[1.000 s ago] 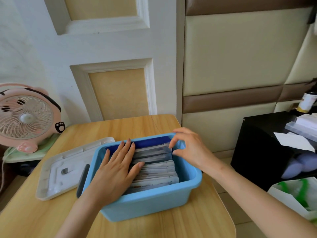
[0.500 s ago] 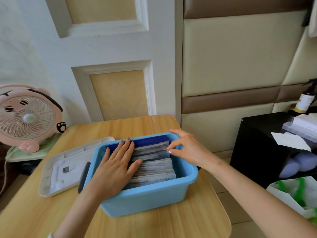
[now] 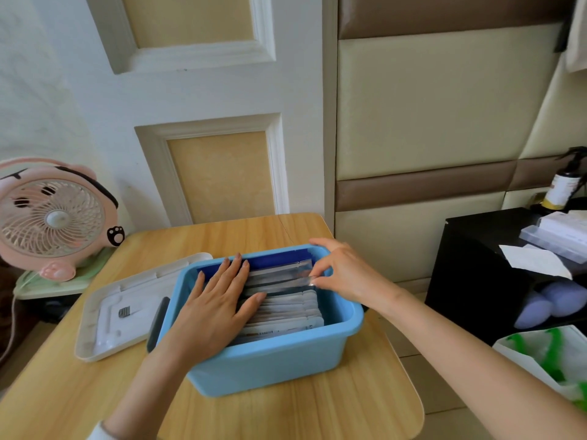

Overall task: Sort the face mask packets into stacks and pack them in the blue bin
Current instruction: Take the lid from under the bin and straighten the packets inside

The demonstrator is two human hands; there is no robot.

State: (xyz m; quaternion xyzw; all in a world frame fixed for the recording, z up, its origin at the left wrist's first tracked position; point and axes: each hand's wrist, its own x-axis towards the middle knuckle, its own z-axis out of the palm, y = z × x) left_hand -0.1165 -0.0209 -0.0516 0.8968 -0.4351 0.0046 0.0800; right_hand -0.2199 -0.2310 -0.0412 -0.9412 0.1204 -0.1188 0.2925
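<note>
Face mask packets [image 3: 286,309] sit in an overlapping row inside the blue bin [image 3: 270,360]. The left hand [image 3: 216,306] lies flat on the row at the bin's left side, fingers straight. The right hand [image 3: 346,274], at the bin's far right corner, pinches the end of a silver packet [image 3: 279,274].

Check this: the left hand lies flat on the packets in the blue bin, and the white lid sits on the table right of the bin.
One error: the head view shows the white lid on the table left of the blue bin, not right. The left hand does lie flat on the packets.
</note>
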